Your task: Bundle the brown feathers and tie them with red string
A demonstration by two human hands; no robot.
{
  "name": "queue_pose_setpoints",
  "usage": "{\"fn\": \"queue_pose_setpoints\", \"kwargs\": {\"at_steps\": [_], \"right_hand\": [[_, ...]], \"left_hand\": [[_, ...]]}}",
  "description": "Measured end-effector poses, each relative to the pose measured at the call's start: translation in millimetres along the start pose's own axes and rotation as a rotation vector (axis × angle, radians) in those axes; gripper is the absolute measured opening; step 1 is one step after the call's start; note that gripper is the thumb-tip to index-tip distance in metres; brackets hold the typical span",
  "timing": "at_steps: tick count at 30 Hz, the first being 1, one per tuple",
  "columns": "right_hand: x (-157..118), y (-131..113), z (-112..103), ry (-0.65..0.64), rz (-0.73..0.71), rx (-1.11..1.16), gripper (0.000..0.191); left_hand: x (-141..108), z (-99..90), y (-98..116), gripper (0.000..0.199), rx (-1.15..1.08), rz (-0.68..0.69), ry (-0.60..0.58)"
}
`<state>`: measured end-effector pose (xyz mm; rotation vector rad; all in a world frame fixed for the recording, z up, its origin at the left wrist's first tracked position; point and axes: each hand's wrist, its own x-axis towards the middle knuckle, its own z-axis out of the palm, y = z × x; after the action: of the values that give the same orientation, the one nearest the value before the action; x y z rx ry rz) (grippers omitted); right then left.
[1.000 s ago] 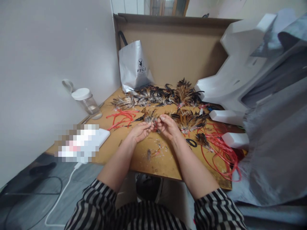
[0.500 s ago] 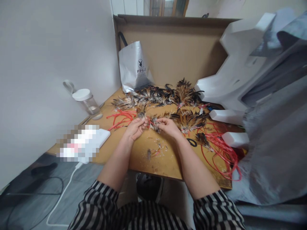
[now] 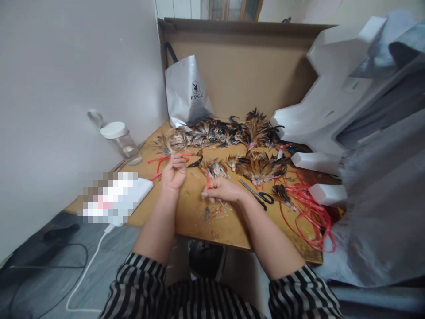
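Drawing apart, the left hand point(image 3: 174, 171) now pinches a feather tuft point(image 3: 170, 145) in its grip near the feather pile point(image 3: 214, 133), the right hand point(image 3: 219, 190) a red strip point(image 3: 208, 180), leaving tuft and strip separate.

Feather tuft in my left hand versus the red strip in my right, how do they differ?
The feather tuft spreads out fluffy, while the red strip is narrow. The feather tuft is brownish; the red strip is orange-red. The left hand holds the feather tuft farther forward than the right hand holds the red strip. Both are gripped in the fingers.
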<state>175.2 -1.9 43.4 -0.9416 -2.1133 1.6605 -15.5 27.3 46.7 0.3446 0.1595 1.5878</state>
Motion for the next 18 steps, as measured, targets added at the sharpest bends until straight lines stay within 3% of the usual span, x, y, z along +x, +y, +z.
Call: {"fn": "queue_pose_setpoints", "kwargs": {"at_steps": [2, 4, 7, 9, 13, 16, 18], "right_hand": [[-7, -7, 2, -0.189, 0.049, -0.01, 0.03], [-7, -9, 8, -0.27, 0.092, -0.05, 0.029], [1, -4, 14, -0.206, 0.14, -0.148, 0.028], [7, 3, 11, -0.023, 0.131, -0.19, 0.027], [12, 11, -2, 0.509, 0.032, -0.166, 0.032], [10, 7, -9, 0.871, -0.179, -0.122, 0.029], [7, 2, -10, 1.043, -0.336, -0.085, 0.027]], "left_hand": [[4, -3.5, 6, 0.021, -0.045, 0.05, 0.018], [7, -6.9, 7, 0.022, -0.063, 0.053, 0.007], [8, -9.2, 2, 0.023, -0.009, -0.014, 0.002], [7, -8.8, -2, 0.022, 0.068, -0.075, 0.021], [7, -7.3, -7, 0.015, 0.209, -0.126, 0.026], [6, -8.3, -10, 0.008, 0.304, -0.172, -0.034], [4, -9.4, -14, 0.006, 0.403, -0.214, -0.063]]}}
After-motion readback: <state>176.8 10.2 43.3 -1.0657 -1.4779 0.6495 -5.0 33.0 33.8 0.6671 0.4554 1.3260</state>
